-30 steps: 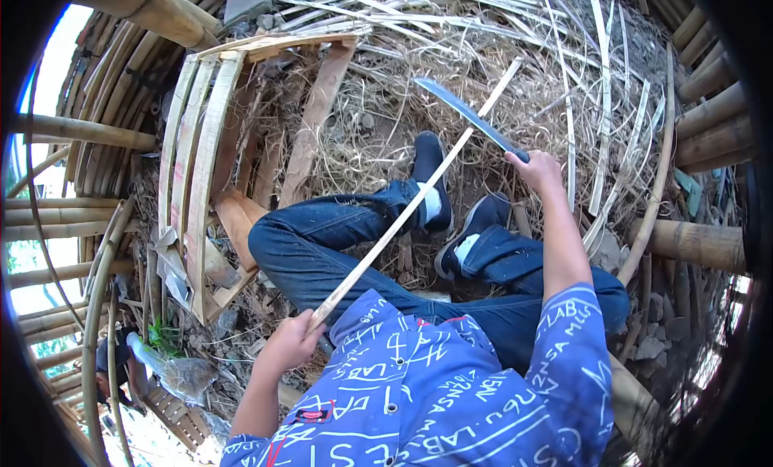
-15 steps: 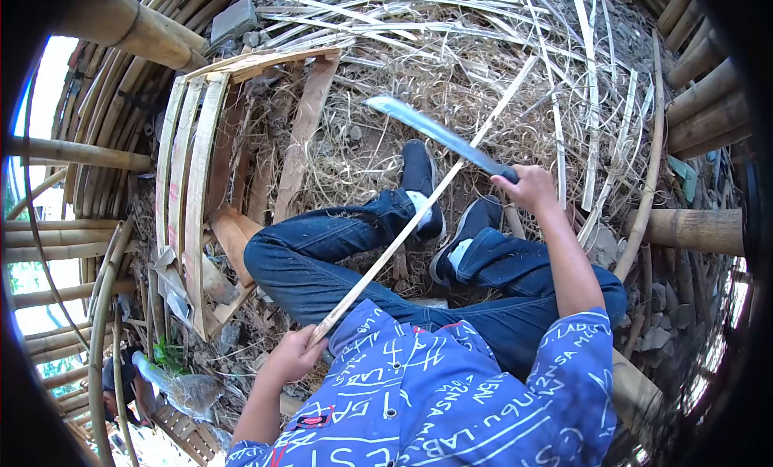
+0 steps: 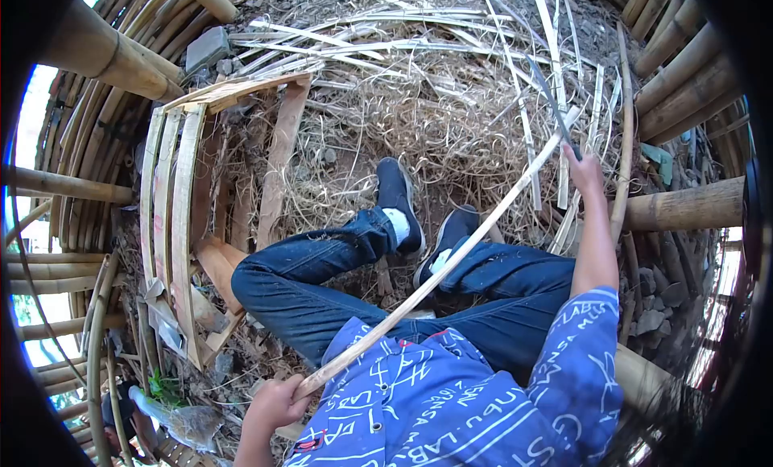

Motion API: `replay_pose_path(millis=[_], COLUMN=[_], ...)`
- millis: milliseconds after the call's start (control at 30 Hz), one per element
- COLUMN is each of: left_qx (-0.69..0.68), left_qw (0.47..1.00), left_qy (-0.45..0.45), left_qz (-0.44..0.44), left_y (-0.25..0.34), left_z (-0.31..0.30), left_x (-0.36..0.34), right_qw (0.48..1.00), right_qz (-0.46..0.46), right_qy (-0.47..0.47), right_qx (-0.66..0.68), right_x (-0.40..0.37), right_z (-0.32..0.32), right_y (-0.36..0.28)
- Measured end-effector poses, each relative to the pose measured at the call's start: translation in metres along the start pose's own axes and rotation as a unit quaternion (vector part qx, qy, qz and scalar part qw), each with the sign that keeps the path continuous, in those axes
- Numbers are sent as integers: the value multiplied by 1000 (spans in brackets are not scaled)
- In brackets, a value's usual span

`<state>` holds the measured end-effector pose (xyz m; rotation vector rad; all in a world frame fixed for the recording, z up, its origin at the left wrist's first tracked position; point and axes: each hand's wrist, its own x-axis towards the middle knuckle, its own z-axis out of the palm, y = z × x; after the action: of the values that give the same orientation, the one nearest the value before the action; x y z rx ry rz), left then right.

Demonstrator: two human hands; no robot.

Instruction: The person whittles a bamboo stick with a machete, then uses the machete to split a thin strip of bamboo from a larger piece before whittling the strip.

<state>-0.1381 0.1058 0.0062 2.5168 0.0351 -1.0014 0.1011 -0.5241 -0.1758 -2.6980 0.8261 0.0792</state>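
A long, pale bamboo strip (image 3: 439, 279) runs slantwise across my lap, from lower left to upper right. My left hand (image 3: 275, 403) is wrapped round its near end, beside the blue shirt. Out past my knee, my right hand (image 3: 586, 175) grips the dark handle of a machete (image 3: 551, 98). The blade points up and away, seen nearly edge-on, and overlaps the strip close to its far end. Both legs in jeans (image 3: 322, 294) are bent beneath the strip.
Thin shavings (image 3: 427, 121) cover the ground ahead, with split bamboo strips (image 3: 338, 42) lying beyond. A wooden crate (image 3: 183, 217) stands at left. A bamboo pole (image 3: 684, 207) juts in at right. Another person (image 3: 121, 419) is partly visible at lower left.
My right hand has moved right, towards the strip's far end, and the machete has swung from pointing left to pointing up and away. My left hand has shifted slightly down with the strip.
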Motion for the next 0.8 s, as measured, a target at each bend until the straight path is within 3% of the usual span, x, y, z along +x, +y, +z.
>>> replay_pose_path(millis=[133,233,300,433,467,533,567,633,733,800], left_qx=[-28,-56,-29,-43,-40,-106,-107,-76,-97,-77], left_qw=[999,997,997,995,995,994,994,997,995,997], left_qy=[-16,-44,29,42,43,-12,-14,28,-1,11], left_qz=[7,0,67,85,84,-21,-23,6,14,17], left_y=[10,-3,0,-9,-16,-31,-24,-2,1,14], left_z=[1,4,-1,1,4,11,9,-1,-2,-10], left_x=[26,42,47,48,48,48,44,34,36,38], right_qw=[998,991,981,955,955,952,952,980,976,975], right_qz=[-48,-101,-166,-285,-285,-292,-293,-166,-201,-196], right_qy=[-8,-79,-91,-87,-86,-89,-91,-113,-40,-50], right_qx=[26,30,33,-2,1,-19,-20,11,-75,-91], right_x=[-43,-68,-86,-98,-98,-94,-88,-73,-62,-64], right_z=[-9,-10,-4,12,13,10,7,-2,2,-1], right_y=[-2,-31,-49,-73,-75,-78,-77,-65,-41,-44])
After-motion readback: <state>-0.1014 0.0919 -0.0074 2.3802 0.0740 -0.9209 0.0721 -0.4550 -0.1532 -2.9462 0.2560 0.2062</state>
